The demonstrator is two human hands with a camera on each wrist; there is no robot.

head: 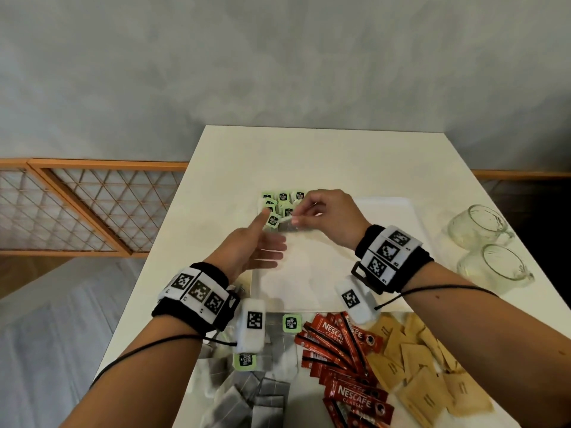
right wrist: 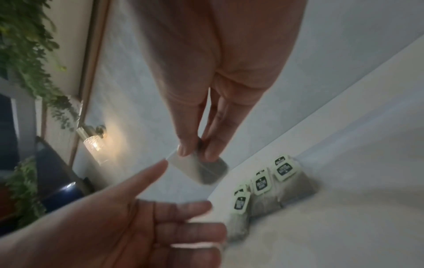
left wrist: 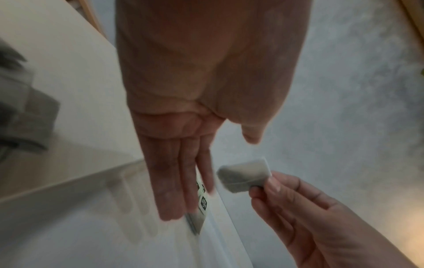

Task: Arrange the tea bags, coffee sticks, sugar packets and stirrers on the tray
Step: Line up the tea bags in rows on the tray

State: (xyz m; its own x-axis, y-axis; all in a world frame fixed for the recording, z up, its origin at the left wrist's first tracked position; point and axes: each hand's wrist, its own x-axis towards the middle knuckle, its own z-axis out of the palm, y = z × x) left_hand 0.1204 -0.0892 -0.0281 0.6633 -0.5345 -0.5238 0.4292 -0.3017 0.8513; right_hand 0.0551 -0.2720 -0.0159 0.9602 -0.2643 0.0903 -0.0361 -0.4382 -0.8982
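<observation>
A white tray (head: 324,273) lies mid-table. Several tea bags with green tags (head: 282,200) are grouped in its far left corner, also seen in the right wrist view (right wrist: 263,183). My right hand (head: 295,219) pinches one grey tea bag (head: 285,225) between thumb and fingers just above that group (right wrist: 206,170) (left wrist: 243,175). My left hand (head: 268,239) hovers beside it with straight fingers and raised thumb, holding nothing (left wrist: 183,181). Near the front edge lie loose tea bags (head: 265,393), red coffee sticks (head: 340,344) and brown sugar packets (head: 417,359). I see no stirrers.
Two glass mugs (head: 482,223) (head: 497,267) lie on their sides at the table's right edge. The table's left edge (head: 173,211) drops to the floor beside a wooden lattice screen (head: 92,208). Most of the tray's surface is bare.
</observation>
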